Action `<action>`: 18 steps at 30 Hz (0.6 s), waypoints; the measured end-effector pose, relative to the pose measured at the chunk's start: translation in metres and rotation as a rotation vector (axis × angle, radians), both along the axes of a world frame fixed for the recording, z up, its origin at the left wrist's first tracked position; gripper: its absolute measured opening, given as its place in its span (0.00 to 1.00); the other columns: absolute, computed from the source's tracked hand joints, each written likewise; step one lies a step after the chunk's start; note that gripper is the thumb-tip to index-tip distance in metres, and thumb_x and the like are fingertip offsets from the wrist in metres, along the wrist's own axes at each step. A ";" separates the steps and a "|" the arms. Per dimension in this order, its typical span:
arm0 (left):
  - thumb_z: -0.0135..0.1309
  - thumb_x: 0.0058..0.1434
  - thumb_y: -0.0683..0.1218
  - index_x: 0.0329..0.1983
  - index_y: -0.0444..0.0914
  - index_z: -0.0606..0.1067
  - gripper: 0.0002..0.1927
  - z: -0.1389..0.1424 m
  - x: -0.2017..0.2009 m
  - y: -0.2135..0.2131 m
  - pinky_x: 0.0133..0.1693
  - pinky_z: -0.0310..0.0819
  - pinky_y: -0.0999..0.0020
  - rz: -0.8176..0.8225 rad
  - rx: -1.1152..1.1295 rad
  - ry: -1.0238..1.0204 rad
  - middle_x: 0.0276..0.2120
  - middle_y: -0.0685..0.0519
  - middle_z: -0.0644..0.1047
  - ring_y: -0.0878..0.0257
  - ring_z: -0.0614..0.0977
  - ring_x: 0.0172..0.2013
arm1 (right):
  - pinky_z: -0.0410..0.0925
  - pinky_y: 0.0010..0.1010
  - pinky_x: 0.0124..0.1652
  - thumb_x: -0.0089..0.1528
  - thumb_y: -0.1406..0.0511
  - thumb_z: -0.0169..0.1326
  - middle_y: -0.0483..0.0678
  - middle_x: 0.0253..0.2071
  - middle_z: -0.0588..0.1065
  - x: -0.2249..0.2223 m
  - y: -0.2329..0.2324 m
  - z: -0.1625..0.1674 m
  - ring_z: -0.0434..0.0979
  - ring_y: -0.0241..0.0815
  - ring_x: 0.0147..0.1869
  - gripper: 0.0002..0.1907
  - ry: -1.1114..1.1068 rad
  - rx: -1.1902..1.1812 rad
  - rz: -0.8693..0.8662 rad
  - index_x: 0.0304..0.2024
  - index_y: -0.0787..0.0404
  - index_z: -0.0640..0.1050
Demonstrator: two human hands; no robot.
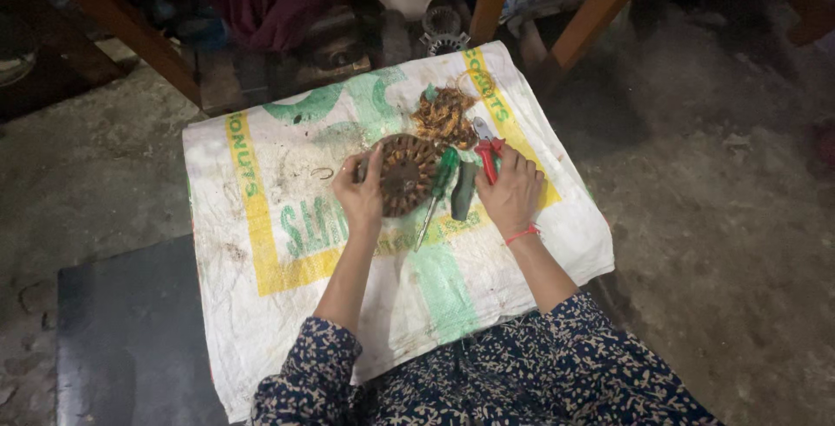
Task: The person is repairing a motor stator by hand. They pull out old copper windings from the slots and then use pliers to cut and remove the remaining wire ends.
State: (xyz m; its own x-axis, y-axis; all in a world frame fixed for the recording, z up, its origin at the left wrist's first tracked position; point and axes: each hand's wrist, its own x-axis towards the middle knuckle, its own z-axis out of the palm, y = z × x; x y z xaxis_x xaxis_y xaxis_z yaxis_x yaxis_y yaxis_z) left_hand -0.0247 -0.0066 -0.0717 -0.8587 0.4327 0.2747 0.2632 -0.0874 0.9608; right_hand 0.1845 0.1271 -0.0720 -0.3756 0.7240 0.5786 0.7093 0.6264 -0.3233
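Nearest us, our floral sleeves [522,374] lead up to 2 bare hands on a woven sack [287,243] spread over the work surface; our left hand [361,193] curls on the near-left rim of a round motor stator [406,174] that lies flat at the sack's middle, fingers closed against its edge; our right hand [511,191] wraps shut over red-handled pliers [487,152] just right of it. We judge the stator heavy and rigid, a stack of steel plates with copper windings; its outer rim gives the firm hold, while the wire looks soft and snaggy. Between the hands lie a green screwdriver [437,189] and 1 dark tool [464,189]; beyond sits a tangle of copper wire [444,113].
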 end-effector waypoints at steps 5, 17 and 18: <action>0.60 0.62 0.54 0.38 0.34 0.81 0.17 0.033 -0.024 0.015 0.30 0.73 0.67 -0.137 0.052 -0.446 0.27 0.53 0.79 0.65 0.77 0.26 | 0.73 0.44 0.48 0.58 0.65 0.66 0.59 0.49 0.77 0.004 0.006 -0.004 0.79 0.56 0.51 0.29 0.313 -0.015 0.204 0.59 0.65 0.72; 0.61 0.64 0.53 0.33 0.31 0.81 0.18 0.047 -0.053 0.050 0.27 0.67 0.71 -0.262 -0.103 -0.409 0.26 0.56 0.77 0.70 0.72 0.24 | 0.73 0.31 0.46 0.51 0.76 0.63 0.56 0.49 0.78 0.021 -0.015 0.092 0.80 0.42 0.49 0.34 0.520 -0.611 0.593 0.61 0.67 0.71; 0.61 0.64 0.51 0.32 0.32 0.82 0.16 0.049 -0.055 0.051 0.28 0.70 0.72 -0.272 -0.080 -0.394 0.26 0.57 0.79 0.71 0.74 0.25 | 0.73 0.32 0.52 0.52 0.76 0.63 0.57 0.51 0.78 0.023 -0.020 0.103 0.80 0.43 0.53 0.34 0.495 -0.460 0.636 0.61 0.69 0.71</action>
